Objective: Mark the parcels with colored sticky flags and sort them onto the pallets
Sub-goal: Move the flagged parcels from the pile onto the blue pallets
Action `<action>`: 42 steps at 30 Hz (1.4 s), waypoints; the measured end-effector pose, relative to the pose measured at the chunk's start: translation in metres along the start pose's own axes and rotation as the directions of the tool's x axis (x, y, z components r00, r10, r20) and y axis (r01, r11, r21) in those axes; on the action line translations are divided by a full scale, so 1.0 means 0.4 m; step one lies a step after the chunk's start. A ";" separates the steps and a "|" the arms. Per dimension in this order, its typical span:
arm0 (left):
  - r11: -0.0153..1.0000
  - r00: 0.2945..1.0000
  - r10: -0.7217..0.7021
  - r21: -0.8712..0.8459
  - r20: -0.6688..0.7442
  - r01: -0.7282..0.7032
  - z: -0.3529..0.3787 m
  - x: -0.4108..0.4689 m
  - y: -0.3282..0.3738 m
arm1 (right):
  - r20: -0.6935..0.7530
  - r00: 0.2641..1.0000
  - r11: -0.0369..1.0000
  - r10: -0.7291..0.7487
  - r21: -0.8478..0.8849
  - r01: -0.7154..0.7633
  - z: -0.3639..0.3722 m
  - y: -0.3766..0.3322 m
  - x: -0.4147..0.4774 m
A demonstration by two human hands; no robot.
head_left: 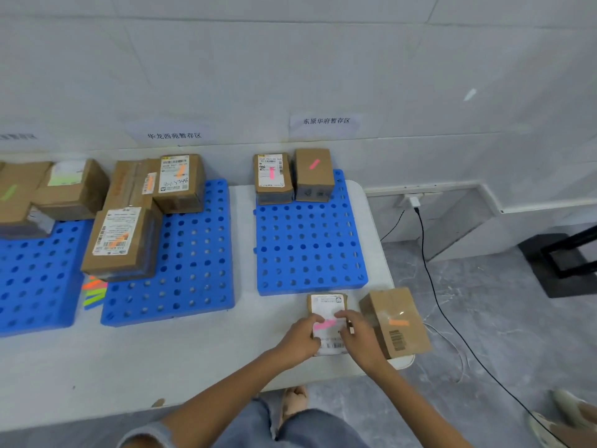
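Observation:
A small cardboard parcel (pixel 328 303) with a white label lies on the white table (pixel 193 357), in front of the right blue pallet (pixel 310 247). A pink sticky flag (pixel 324 324) lies across its label. My left hand (pixel 302 337) grips the parcel's left edge, thumb by the flag. My right hand (pixel 358 334) rests on the label with its fingers stretched onto the flag's right end. A second parcel (pixel 395 321) with an orange flag stands just right of my hands. The pad of coloured flags (pixel 93 292) lies between the left and middle pallets.
Two pink-flagged parcels (pixel 292 176) stand at the back of the right pallet. The middle pallet (pixel 193 253) holds three orange-flagged parcels, and the left pallet (pixel 32 270) holds green-flagged ones. The table's right edge is close to the orange-flagged parcel. Cables (pixel 433 286) trail on the floor.

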State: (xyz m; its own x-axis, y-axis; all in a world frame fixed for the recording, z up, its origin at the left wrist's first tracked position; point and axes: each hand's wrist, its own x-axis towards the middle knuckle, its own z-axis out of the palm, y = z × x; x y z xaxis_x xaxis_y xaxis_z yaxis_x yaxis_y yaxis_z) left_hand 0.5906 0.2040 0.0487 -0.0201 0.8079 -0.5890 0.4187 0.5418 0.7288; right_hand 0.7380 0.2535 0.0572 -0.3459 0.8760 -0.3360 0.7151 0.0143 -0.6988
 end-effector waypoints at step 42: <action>0.904 0.702 0.234 -0.115 -0.673 -0.411 -0.317 0.187 0.156 | -0.151 0.988 0.976 0.040 0.216 -0.006 -0.191 -0.129 0.359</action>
State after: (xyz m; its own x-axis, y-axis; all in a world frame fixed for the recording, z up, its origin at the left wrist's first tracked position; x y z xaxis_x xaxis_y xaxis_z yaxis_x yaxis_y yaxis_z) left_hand 0.5003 0.3277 0.0945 -0.5275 0.8495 -0.0080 0.2824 0.1843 0.9414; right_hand 0.6976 0.4153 0.0932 -0.2212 0.9388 -0.2641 0.5689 -0.0957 -0.8168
